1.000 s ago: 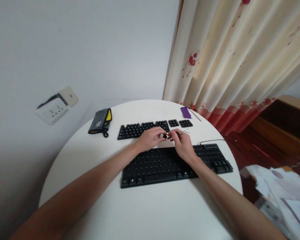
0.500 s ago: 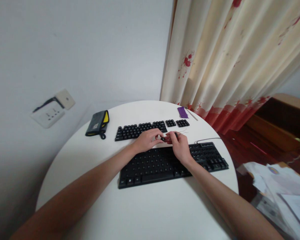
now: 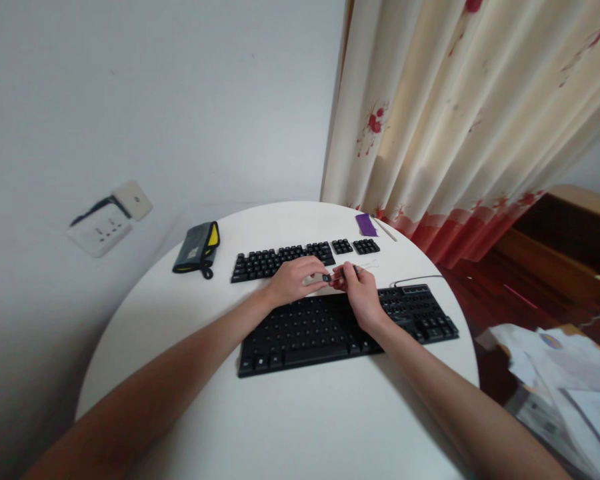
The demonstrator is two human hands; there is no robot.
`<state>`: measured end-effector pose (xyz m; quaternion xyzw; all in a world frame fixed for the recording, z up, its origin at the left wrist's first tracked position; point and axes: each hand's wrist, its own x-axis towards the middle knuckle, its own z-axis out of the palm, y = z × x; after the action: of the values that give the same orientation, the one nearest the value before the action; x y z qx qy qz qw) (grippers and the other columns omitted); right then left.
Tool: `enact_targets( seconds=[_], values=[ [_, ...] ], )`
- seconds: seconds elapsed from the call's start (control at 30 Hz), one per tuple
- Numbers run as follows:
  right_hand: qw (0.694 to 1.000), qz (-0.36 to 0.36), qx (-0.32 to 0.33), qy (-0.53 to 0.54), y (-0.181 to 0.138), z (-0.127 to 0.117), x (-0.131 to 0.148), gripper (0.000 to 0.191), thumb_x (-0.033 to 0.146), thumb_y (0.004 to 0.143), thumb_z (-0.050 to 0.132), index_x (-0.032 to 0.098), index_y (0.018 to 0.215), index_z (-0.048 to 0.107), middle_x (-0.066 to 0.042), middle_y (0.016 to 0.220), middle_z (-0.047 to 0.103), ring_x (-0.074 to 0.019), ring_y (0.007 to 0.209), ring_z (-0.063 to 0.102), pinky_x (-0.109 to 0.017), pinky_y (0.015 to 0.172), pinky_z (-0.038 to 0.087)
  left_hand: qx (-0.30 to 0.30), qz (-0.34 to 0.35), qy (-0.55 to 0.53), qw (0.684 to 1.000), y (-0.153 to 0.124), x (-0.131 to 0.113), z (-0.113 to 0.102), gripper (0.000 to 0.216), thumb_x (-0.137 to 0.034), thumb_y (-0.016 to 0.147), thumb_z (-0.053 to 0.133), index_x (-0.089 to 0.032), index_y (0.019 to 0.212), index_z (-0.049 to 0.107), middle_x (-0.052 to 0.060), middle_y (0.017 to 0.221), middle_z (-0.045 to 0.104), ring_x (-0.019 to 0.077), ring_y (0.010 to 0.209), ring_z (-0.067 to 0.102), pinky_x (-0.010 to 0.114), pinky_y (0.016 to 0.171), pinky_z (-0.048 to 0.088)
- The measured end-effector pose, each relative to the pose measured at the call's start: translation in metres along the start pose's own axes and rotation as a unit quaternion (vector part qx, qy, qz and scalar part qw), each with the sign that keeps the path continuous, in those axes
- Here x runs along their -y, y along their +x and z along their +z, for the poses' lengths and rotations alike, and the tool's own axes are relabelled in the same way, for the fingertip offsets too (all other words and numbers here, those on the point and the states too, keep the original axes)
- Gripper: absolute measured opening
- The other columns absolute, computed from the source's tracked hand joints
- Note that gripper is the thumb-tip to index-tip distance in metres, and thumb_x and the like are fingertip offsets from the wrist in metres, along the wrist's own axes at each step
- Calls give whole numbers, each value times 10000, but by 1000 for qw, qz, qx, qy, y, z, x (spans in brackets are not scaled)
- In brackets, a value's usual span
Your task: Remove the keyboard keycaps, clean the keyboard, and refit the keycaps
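My left hand (image 3: 294, 279) pinches a small black keycap (image 3: 326, 277) between thumb and fingertips, just above the black keyboard (image 3: 310, 333). My right hand (image 3: 357, 287) is closed around a keycap puller (image 3: 350, 270); its black handle is mostly covered by my fingers, and thin wires stick out to the right. The two hands' fingertips almost meet at the keycap. Many caps are off the keyboard's main block, leaving bare stems, while its bottom row and right-hand keys stay fitted. Behind it, loose keycaps (image 3: 260, 263) lie in keyboard order, with smaller groups (image 3: 366, 247) at their right.
A grey and yellow pouch (image 3: 197, 248) lies at the table's left. Near the far right edge are a purple cloth (image 3: 367, 225) and a thin pale stick (image 3: 386, 230). The keyboard's cable (image 3: 420, 277) runs off right. Papers (image 3: 570, 373) are piled beside the white round table (image 3: 180, 400).
The keycap in my left fingers has turned slightly and shows more of its face. My right fingers have shifted a little around the puller. Everything on the table lies as before.
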<state>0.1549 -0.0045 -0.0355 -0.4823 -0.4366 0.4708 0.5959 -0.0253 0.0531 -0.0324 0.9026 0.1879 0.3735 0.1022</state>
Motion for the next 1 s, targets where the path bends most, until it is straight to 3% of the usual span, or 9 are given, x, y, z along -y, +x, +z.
enact_targets(
  seconds=[0.1, 0.23, 0.4, 0.53, 0.8, 0.9, 1.0],
  values=[
    [999, -13, -9, -46, 1, -2, -1, 416, 540, 883, 503, 158, 791, 640, -75, 769, 703, -175, 650, 649, -304, 655, 533, -7, 7, 4, 1000, 0, -1, -1, 202, -343, 914, 597, -187, 1011, 680, 88, 982, 688, 180, 930, 648, 320, 844, 536],
    [980, -100, -35, -168, 5, -9, 1, 352, 427, 916, 455, 167, 771, 641, -89, 817, 695, -207, 802, 648, -325, 783, 511, -15, 15, 11, 1000, 1, -4, -1, 182, -294, 910, 601, -179, 1031, 674, 86, 989, 688, 177, 932, 643, 309, 841, 533],
    [953, -176, 61, -239, 4, -14, 7, 285, 298, 945, 402, 164, 1031, 639, -63, 858, 670, -182, 756, 621, -317, 763, 484, -29, -5, 13, 999, 1, -1, 1, 203, -318, 929, 576, -183, 1046, 672, 82, 967, 694, 161, 849, 641, 290, 770, 532],
    [913, -243, 110, -309, -1, -12, 8, 244, 204, 900, 466, 184, 1059, 650, -72, 901, 662, -200, 830, 604, -323, 787, 469, -35, -27, 14, 999, 0, 2, 1, 242, -390, 918, 599, -169, 996, 660, 72, 903, 687, 144, 746, 617, 281, 723, 520],
    [879, -261, 117, -382, -2, -13, 11, 158, 226, 869, 575, 207, 991, 673, -57, 911, 683, -185, 769, 593, -289, 700, 450, -24, -7, -17, 1000, -2, 4, 2, 236, -396, 893, 638, -173, 970, 649, 61, 895, 689, 147, 760, 615, 276, 731, 509],
    [871, -237, 86, -422, 17, -26, 18, 154, 230, 830, 628, 203, 966, 694, -41, 860, 693, -187, 769, 604, -293, 717, 436, -27, -28, -8, 999, -2, 2, 0, 211, -361, 931, 582, -176, 1011, 645, 69, 944, 686, 147, 771, 611, 281, 744, 504],
    [862, -164, 53, -477, 51, -46, 23, 157, 246, 776, 686, 190, 917, 725, -26, 769, 687, -180, 703, 601, -289, 692, 427, -46, -48, -3, 998, -2, -1, -2, 229, -283, 988, 442, -169, 977, 641, 75, 925, 674, 159, 843, 617, 293, 795, 496]
  ],
)
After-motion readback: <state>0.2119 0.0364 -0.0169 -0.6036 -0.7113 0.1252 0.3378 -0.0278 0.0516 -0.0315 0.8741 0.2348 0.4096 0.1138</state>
